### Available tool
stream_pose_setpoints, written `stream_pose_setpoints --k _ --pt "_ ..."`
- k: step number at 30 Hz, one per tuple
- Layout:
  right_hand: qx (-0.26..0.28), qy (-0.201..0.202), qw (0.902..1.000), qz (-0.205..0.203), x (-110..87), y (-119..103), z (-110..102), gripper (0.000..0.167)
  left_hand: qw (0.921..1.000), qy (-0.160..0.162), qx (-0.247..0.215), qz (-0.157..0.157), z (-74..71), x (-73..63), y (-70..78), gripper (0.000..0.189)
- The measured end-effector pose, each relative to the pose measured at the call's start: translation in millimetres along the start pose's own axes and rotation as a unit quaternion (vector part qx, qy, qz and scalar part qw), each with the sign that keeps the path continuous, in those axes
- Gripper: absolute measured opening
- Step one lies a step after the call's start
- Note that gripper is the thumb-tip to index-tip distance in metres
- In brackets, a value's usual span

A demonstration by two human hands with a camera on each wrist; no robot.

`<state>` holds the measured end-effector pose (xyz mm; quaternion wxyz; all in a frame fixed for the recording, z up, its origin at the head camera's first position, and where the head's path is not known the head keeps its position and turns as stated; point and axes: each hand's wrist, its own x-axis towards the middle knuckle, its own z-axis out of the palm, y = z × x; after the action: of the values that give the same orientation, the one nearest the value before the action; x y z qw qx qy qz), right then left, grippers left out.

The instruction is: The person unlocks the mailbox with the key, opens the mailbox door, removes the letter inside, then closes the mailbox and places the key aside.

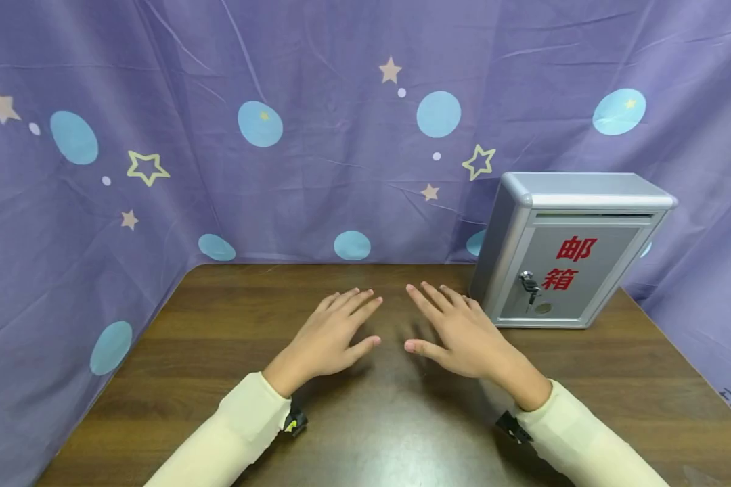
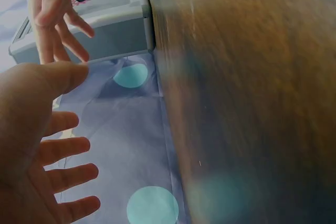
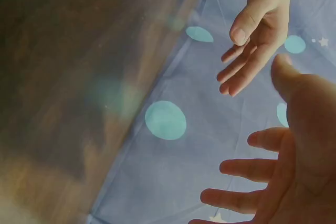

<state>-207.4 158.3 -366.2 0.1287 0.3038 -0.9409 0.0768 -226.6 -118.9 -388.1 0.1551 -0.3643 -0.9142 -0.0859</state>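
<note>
My left hand hovers over the middle of the wooden table with its fingers spread and nothing in them. Opposite it, my right hand is held the same way, palm down and bare, with a gap between the two thumbs. Just beyond the right hand stands a grey metal mailbox with red characters on its front door. A key hangs in the lock at the door's left side, and a narrow slot runs along the top. In the left wrist view the right hand overlaps the mailbox.
The brown wooden table reaches back to a purple curtain printed with stars and blue dots. This cloth also hangs along the left and right sides. A dark wrist camera sits under the left cuff, another under the right.
</note>
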Motion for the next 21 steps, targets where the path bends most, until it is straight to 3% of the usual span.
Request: stream_pose_setpoints --k 6,14,21 --pt "0.003 0.055 0.9985 0.004 3.3 6.0 -9.7 0.081 0.9982 0.058 -0.016 0.005 2.2 6.5 2.2 0.059" --pt "0.027 0.118 0.9926 -0.005 6.9 17.5 -33.0 0.062 0.9958 0.079 -0.047 -0.007 7.3 25.3 6.8 0.053" --pt "0.051 0.191 0.9797 -0.033 4.0 31.6 -52.0 0.052 0.9898 0.113 -0.086 -0.007 6.3 46.3 14.4 0.049"
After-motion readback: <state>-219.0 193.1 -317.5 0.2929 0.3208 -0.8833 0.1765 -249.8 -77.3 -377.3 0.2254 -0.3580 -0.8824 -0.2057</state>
